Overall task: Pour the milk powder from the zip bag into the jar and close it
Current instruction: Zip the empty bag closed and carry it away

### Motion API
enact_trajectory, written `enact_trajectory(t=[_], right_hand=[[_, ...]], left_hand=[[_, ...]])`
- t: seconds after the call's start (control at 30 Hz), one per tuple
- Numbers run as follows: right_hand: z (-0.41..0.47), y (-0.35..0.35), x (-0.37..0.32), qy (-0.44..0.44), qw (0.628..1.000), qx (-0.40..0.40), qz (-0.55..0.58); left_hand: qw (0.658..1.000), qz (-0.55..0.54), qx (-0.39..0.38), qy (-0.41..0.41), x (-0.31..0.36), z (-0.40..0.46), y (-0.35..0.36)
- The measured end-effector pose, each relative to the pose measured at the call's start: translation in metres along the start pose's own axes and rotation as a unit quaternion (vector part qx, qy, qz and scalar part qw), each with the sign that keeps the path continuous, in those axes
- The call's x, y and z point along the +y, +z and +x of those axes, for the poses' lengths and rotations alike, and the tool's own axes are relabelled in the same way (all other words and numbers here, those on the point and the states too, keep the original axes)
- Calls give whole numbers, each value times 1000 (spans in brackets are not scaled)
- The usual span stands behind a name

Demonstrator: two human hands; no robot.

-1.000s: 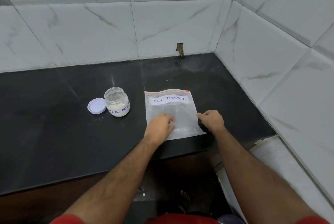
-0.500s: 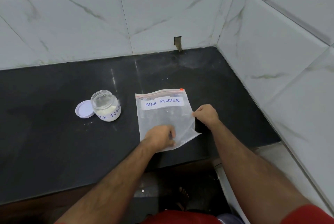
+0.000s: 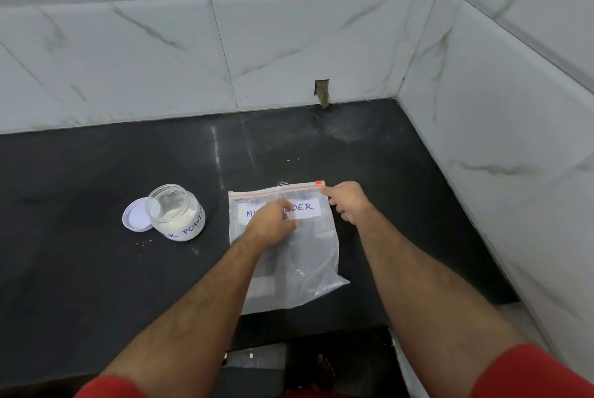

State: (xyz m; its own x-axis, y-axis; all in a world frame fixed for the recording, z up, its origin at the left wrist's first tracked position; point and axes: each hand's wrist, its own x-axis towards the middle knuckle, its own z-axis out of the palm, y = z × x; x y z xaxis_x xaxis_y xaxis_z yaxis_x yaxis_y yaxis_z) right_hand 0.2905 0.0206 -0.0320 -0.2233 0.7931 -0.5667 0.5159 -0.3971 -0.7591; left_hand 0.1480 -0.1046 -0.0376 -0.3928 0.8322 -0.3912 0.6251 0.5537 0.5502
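Left hand (image 3: 273, 225): rests on the zip bag's (image 3: 299, 272) upper half, covering part of its "MILK POWDER" label, fingers loosely curled, gripping nothing.
Right hand (image 3: 348, 203): at the bag's top right corner, index finger stretched out to the red slider (image 3: 319, 183), other fingers curled.
Zip bag: lies flat on the black tabletop (image 3: 96, 269), near its front edge.
Jar (image 3: 176, 212): open, left of the bag, well apart from both hands, white powder inside.
Lid (image 3: 136, 215): lies flat, touching the jar's left side.
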Motion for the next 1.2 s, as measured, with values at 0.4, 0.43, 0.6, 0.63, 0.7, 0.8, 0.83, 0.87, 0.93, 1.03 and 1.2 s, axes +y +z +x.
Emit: enact_trajectory(t=[0.4,0.43,0.6,0.63,0.7,0.8,0.83,0.87,0.93,1.03,1.2], right_hand=[[-4,-6,-15,-62,992,-82,78],[-9,-7,-16,-80,990,-89,81],[-47,-14,-27,-182,973,-110,86],[-55,-14,-30,-197,970,-112,87],[-70,-14,-35,-222,965,-107,91],[-91,-16,-41,-249,961,-83,92],[-98,-16,-41,-257,959,-74,92],[-106,-15,-42,-267,957,-65,90],[-123,-12,-44,-287,953,-35,89],[-150,-3,-45,-315,942,31,112],[-193,8,-45,-319,929,105,157]], left_hand=[[987,-36,155,36,21,-4,-19],[977,-52,197,57,26,-5,-26],[960,-18,223,170,56,-6,-68],[965,-11,195,176,60,-7,-75],[976,-25,117,180,65,-13,-87],[972,-81,70,207,63,-27,-98],[969,-89,70,217,62,-32,-101],[967,-90,72,228,62,-38,-104],[962,-85,72,248,62,-50,-110],[955,-71,73,278,64,-71,-120],[952,-10,59,301,52,-102,-140]])
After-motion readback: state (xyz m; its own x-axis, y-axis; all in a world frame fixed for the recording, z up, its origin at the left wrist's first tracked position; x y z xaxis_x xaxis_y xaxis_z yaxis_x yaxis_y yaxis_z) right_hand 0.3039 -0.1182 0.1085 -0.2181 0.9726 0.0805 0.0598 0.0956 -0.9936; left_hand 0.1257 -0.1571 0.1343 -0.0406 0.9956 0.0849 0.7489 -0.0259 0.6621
